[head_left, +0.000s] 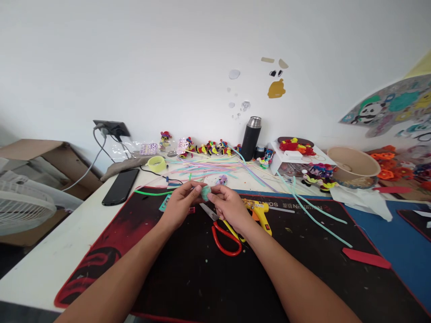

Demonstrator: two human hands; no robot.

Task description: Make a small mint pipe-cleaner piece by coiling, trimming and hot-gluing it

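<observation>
Between my two hands is a small, rounded mint-green piece (205,193), which looks like coiled pipe cleaner. My left hand (184,198) pinches its left side between thumb and fingers. On the other side, the fingertips of my right hand (226,202) are closed on it. Below the hands, scissors (226,240) with red and yellow handles lie on the dark mat (188,278). Partly behind my right wrist is a yellow glue gun (264,217). Just beyond my fingers sits a small pale piece with purple on it (221,180).
Pipe cleaners (205,168) in pastel colours lie across the back, with two mint ones (316,217) at right. A black thermos (251,139) stands by the wall. At left are a phone (120,187), yellow tape roll (156,164) and white fan (30,204). A beige bowl (353,162) sits right.
</observation>
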